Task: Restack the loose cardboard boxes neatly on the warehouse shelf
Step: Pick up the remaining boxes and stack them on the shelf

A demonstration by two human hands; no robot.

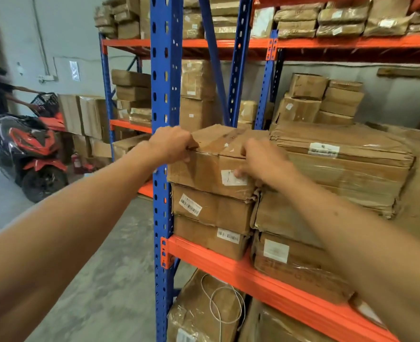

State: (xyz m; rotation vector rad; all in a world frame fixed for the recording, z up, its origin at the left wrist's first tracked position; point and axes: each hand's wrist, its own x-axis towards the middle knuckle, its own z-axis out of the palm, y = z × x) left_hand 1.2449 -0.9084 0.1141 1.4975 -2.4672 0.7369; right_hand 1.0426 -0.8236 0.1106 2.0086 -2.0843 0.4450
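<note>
Both hands, left hand [170, 144] and right hand [263, 161], clasping top box [204, 169], shelf [253, 275] stack

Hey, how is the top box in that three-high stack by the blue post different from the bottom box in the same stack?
The top box has both hands on it, the left hand at its upper corner, the right hand on its front; the bottom box is untouched. The top box looks taller; the bottom box flatter. The top box's label is plain and torn, while the bottom box's shows barcodes. Both are worn brown cardboard.
</note>
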